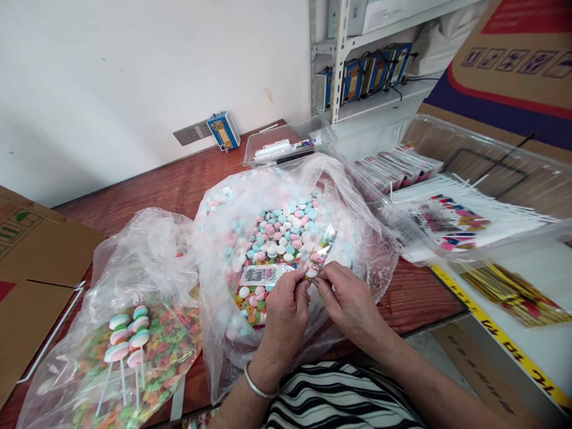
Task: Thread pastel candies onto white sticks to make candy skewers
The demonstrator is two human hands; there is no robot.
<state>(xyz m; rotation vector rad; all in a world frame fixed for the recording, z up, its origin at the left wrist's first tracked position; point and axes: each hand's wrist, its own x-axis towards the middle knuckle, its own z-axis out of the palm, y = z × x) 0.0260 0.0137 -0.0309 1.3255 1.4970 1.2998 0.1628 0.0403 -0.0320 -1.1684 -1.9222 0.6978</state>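
Well left of my grips, candy skewers (118, 351) lie on a clear bag (145, 238) of ring candies. Just ahead of my left grip (286, 310), a barcoded wrapper (263, 274) lies over pastel candies (279, 229). Both grips are pinched closed at a shiny packet's (322, 251) lower end. Beyond my right grip (348, 293), a clear tray (500, 245) holds white sticks (482, 193).

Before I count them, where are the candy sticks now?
At the head view's lower left, the candy sticks lie on the bag of ring candies, left of the pastel-candy bag and the left hand.
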